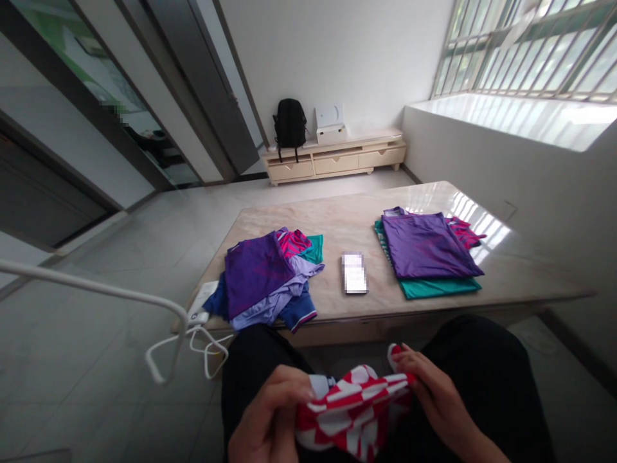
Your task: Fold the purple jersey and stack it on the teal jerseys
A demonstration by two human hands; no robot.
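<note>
A red and white checked jersey [354, 411] hangs bunched over my lap. My left hand [270, 418] grips its near side, and my right hand [434, 392] pinches its other side. Beyond my knees stands a marble table [347, 225]. On it lies a loose heap of purple, blue, pink and teal sports shirts [258, 276]. A neater stack of folded purple and teal shirts [424, 247] rests to the right, with pink cloth showing behind it. Between them lies a phone [354, 273], its screen blurred out.
A white bent rod [96, 283] crosses the lower left of the view, and a white cable [207, 344] hangs off the table's left edge. A low cream cabinet [332, 161] holds a black backpack [290, 125] and a white box [330, 125] against the far wall.
</note>
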